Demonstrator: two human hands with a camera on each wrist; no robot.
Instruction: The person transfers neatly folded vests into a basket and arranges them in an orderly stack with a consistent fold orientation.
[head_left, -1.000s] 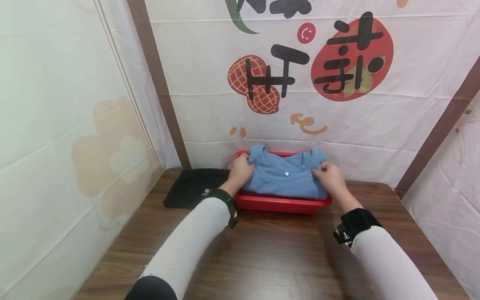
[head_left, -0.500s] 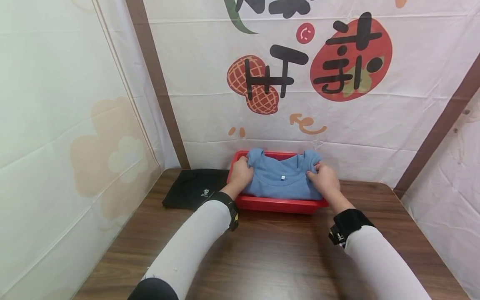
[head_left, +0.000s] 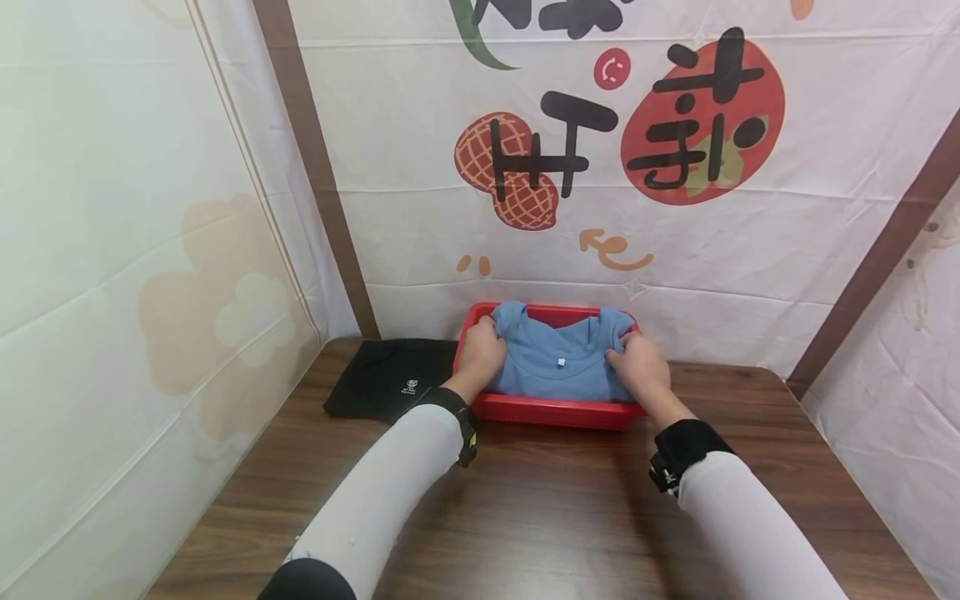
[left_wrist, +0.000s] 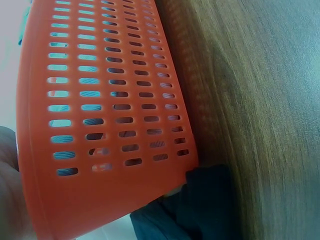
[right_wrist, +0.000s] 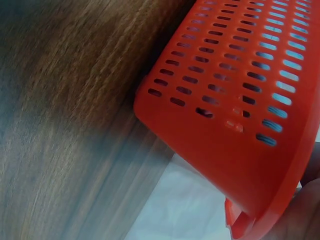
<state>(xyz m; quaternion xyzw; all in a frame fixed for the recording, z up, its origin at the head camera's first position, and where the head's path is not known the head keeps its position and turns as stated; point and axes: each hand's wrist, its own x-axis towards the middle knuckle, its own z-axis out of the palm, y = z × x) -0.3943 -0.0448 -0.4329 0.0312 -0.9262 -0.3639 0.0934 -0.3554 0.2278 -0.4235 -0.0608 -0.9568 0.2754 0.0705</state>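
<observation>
A folded blue T-shirt (head_left: 551,379) lies in a red plastic basket (head_left: 555,412), its round neckline and small white label facing up. At the basket's left end my left hand (head_left: 480,357) pinches one shoulder of the T-shirt. My right hand (head_left: 642,367) pinches the opposite shoulder, close to the right rim. Both wrist views show the slotted basket wall from outside, with blue cloth through the holes. Only a bit of the left hand (left_wrist: 11,200) shows in the left wrist view. Likewise, the right hand (right_wrist: 301,216) appears just at the edge in its wrist view; most fingertips are hidden.
Left of the basket lies a folded black cloth (head_left: 390,379) with a small white print, partly behind my left forearm. Everything stands on a brown wooden table (head_left: 540,508). A printed white curtain (head_left: 420,233) hangs right behind the basket.
My right hand has moved left and slightly down with its shoulder of the T-shirt, which has sunk lower into the basket. The left hand has hardly moved and keeps its hold.
</observation>
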